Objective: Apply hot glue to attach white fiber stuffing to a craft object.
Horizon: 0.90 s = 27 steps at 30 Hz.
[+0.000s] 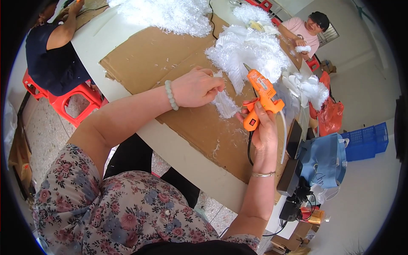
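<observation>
My right hand [264, 127] grips an orange hot glue gun [262, 91] by its handle. The gun's metal nozzle points up and to the left, and a clear glue stick trails from its back end. My left hand [197, 88] is closed, thumb and fingers pinching the edge of a white fringed piece [225, 103] over the cardboard. Just beyond both hands lies a heap of white fringed material [250, 49]. Under the hands, the brown cardboard sheet [193, 131] is scattered with white shreds.
A larger white fluffy pile [170, 15] lies at the table's far side. On the right are white pieces [304, 87], a red plastic bag [330, 112], a blue bag [323, 159] and blue crates [365, 142]. Two people [59, 55] sit across the table, one far left, one far right.
</observation>
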{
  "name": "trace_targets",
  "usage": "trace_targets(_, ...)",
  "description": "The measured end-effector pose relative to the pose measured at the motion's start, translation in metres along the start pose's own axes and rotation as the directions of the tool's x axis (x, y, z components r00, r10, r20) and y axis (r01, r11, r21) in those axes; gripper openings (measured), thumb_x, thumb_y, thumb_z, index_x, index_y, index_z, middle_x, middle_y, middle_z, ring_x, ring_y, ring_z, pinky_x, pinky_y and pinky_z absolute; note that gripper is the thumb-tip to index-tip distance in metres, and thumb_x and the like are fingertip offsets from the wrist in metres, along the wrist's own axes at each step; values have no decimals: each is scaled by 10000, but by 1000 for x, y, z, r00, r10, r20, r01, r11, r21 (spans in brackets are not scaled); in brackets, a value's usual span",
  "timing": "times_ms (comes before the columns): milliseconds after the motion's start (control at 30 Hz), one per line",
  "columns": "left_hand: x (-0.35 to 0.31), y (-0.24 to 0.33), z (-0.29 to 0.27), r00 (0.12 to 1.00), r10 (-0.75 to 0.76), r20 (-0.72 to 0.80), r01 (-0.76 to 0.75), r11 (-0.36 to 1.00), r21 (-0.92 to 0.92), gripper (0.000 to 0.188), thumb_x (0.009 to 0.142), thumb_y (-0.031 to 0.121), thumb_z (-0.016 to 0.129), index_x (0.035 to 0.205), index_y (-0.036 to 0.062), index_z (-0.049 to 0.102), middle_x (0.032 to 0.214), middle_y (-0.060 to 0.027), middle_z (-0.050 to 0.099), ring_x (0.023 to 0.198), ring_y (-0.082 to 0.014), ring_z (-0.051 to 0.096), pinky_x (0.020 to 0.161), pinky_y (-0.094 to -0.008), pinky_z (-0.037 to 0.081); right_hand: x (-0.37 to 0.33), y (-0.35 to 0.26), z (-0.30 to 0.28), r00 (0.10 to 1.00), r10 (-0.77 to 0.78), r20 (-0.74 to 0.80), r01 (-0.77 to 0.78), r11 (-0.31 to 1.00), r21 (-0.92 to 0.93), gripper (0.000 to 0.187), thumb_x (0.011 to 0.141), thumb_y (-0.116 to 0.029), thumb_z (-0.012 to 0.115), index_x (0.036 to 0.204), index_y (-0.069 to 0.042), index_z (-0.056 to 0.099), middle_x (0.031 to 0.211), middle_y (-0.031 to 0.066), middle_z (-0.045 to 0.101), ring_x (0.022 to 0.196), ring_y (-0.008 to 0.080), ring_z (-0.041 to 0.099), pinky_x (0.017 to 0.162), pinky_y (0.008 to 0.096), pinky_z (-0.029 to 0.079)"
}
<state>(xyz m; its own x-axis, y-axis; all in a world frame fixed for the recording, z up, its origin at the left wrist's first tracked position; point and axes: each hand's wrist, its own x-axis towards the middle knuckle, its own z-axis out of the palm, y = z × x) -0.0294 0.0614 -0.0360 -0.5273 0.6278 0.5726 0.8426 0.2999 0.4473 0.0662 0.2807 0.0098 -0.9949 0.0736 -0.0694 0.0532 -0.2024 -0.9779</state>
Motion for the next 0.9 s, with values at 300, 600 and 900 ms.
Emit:
trace_targets(300,2,1,0,1000,7,-3,-7,1000,14,135,804,83,492,906,105,577,749,-43,617,827,-256,582,851,-383,407,8,13,6,999,21,-25,-19,996,92,231,960,-160,489,1162,-48,504,986,111,603,826,166,573,820,476,550)
trace_targets(600,4,14,-1,981,155,-114,-142,983,114,261,683,233,725,894,123,616,879,-54,604,993,-283,535,913,-414,387,14,23,5,998,-5,-62,19,974,226,196,956,-175,511,1103,-46,514,963,94,604,827,163,572,815,475,548)
trace_targets(900,12,33,20,960,274,64,-281,947,158,275,639,197,769,861,129,623,964,-18,576,1077,-260,483,969,-412,339,20,32,-3,999,-3,-55,18,959,282,175,954,-194,523,1063,-58,532,965,86,615,827,168,583,764,430,547)
